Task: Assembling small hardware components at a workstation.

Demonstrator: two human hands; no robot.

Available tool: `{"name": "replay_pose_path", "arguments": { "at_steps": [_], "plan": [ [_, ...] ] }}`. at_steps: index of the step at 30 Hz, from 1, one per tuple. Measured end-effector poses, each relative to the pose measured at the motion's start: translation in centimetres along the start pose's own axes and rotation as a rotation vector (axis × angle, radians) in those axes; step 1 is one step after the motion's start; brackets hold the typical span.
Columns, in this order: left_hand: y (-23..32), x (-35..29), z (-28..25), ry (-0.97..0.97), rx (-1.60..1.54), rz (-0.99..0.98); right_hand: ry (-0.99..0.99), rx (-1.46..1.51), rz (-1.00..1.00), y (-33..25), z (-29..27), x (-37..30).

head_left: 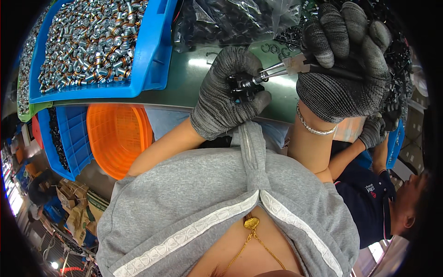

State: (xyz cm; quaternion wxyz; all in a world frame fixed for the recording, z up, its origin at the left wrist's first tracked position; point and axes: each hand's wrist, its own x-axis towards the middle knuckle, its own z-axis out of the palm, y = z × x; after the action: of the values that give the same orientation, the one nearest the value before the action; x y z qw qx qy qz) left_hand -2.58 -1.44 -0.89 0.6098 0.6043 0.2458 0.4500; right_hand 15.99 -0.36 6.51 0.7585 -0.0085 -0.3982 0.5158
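Observation:
My left hand (221,99), in a grey knitted glove, is closed around a small black part (241,87) with a short metal pin sticking out of it toward the right. In my right hand (346,94), gloved alike, a pair of pliers (290,66) with slim metal jaws and dark handles lies across the palm under curled fingers. The jaw tips meet the pin end of the black part; whether a ring sits on them is too small to tell. Several dark open rings (272,49) lie on the green tabletop (187,69) just beyond the pliers.
A blue bin (154,60) full of small metal fittings (92,44) stands at the left. A clear bag (235,23) of black parts lies at the back. Below the table edge are an orange basket (120,138) and a blue crate (74,138). A co-worker's gloved hand (372,133) is at the right.

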Motion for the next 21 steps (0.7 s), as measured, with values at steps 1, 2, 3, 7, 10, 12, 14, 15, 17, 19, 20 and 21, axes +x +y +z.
{"name": "replay_pose_path", "arguments": {
  "at_steps": [1, 2, 3, 7, 10, 12, 14, 15, 17, 19, 20, 21],
  "plan": [
    [0.03, -0.05, -0.19, -0.024, 0.058, -0.001, 0.001, 0.004, 0.002, 0.04, -0.11, 0.04],
    [-0.01, -0.1, -0.26, -0.02, 0.061, -0.003, 0.0, 0.006, 0.005, 0.23, -0.2, 0.01],
    [-0.05, 0.01, -0.12, -0.03, 0.051, 0.009, 0.001, -0.004, 0.002, -0.09, -0.21, 0.05],
    [-0.4, 0.11, -0.13, -0.02, -0.004, 0.016, 0.004, -0.004, 0.013, -0.24, -0.24, -0.06],
    [0.21, 0.22, 0.53, 0.063, -0.002, -0.035, 0.007, 0.002, 0.022, -0.04, -0.3, -0.26],
    [0.01, 0.12, -0.15, 0.006, 0.056, -0.017, 0.01, -0.003, 0.026, -0.18, -0.19, -0.3],
    [-0.02, 0.17, -0.27, -0.051, 0.113, 0.0, 0.013, -0.009, 0.03, -0.24, -0.09, -0.4],
    [0.03, 0.21, -0.25, -0.054, 0.144, 0.016, 0.013, -0.011, 0.034, -0.26, -0.01, -0.43],
    [-0.21, 0.19, -0.13, -0.056, 0.175, 0.031, 0.017, -0.017, 0.039, -0.25, -0.04, -0.61],
    [-0.78, -0.01, 0.15, -0.028, -0.064, -0.043, 0.018, -0.015, 0.052, 0.05, 0.16, -0.64],
    [-0.76, -0.11, 0.2, -0.025, -0.064, -0.044, 0.022, -0.019, 0.055, 0.2, 0.13, -0.72],
    [-0.6, -0.16, 0.33, -0.016, -0.016, -0.036, 0.028, -0.023, 0.06, 0.2, 0.14, -0.76]
  ]
}}
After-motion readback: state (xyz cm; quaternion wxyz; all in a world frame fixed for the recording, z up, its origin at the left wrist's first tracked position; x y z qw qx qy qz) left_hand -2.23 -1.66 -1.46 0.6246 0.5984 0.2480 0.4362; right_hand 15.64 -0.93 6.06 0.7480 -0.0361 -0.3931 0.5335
